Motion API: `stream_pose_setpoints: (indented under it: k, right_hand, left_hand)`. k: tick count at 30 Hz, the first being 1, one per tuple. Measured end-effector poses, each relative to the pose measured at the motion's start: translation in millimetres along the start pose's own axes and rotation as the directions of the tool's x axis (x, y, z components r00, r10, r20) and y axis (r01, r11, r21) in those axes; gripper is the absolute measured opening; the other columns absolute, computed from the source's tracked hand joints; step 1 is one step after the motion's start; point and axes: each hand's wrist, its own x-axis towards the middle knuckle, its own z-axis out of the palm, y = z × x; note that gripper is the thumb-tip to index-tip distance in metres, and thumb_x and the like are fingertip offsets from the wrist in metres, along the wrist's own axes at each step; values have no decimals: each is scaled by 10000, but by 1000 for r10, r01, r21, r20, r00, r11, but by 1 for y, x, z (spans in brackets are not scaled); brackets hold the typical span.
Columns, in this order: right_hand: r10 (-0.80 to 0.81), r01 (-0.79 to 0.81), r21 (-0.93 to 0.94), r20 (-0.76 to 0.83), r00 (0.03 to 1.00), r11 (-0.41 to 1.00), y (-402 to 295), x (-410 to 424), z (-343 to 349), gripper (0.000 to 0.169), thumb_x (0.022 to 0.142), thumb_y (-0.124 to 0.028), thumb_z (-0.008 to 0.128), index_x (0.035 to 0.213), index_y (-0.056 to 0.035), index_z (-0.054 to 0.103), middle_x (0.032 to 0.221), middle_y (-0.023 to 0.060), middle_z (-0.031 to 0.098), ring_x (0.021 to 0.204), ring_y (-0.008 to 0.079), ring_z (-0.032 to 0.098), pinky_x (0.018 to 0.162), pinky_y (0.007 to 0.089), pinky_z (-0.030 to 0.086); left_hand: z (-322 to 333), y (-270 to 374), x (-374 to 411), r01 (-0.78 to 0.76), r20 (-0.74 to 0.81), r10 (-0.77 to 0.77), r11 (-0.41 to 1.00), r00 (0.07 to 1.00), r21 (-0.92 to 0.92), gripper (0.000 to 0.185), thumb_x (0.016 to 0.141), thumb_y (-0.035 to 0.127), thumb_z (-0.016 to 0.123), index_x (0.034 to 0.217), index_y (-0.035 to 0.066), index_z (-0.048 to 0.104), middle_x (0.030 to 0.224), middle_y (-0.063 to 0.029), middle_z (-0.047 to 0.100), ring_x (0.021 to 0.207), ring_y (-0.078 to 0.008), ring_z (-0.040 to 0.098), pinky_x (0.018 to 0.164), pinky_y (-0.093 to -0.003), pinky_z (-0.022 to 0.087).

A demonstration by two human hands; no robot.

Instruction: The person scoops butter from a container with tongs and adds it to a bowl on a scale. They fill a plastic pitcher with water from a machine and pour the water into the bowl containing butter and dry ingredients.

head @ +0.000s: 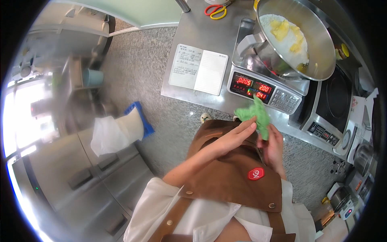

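A crumpled green cloth is between my two hands, in front of the brown apron. My left hand reaches across from the left, its straight fingers pressed against the cloth. From the other side my right hand grips the cloth's lower end with bent fingers. Just beyond the hands, a digital scale with a lit red display stands at the counter's edge. On it rests a steel mixing bowl with a handle, holding white powder and soft yellow lumps that look like butter.
Left of the scale, an open notebook with handwriting lies on the steel counter. Scissors with red and yellow handles lie farther back. An induction cooker stands to the right. A white bag and blue stand are at my left.
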Motion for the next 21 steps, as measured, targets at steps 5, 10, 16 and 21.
stream_pose_setpoints:
  k: [5,10,16,21]
  right_hand:
    - [-24,25,-2,68,997,1000,41,12,68,263,990,-138,454,1198,-5,545,845,26,599,668,95,537,604,223,438]
    - [74,-138,249,250,965,959,62,5,110,197,990,-186,468,1023,-25,577,746,16,569,618,73,505,518,212,384]
    - [167,-184,15,347,923,983,93,-2,140,262,995,-273,467,906,-72,609,630,-22,503,533,50,425,481,190,311]
    - [-57,193,-299,410,910,934,110,3,153,246,989,-205,495,933,-10,635,671,-19,546,591,36,477,514,193,353]
  left_hand:
    - [-36,-25,-17,-185,-59,177,887,982,-424,548,1034,322,338,1509,145,130,1231,-7,458,984,-95,451,838,-259,397]
    - [-61,-50,-46,-332,-231,250,821,940,-464,528,1029,260,374,1492,158,141,981,-10,496,846,-100,465,755,-258,400]
    - [-82,-50,-74,-399,-490,184,835,852,-380,289,1019,228,408,1250,66,470,826,-21,560,609,-82,511,552,-226,448]
    - [-94,-62,-73,-565,-662,232,749,713,-346,311,1011,265,434,1212,39,505,924,-14,592,731,-75,562,624,-214,484]
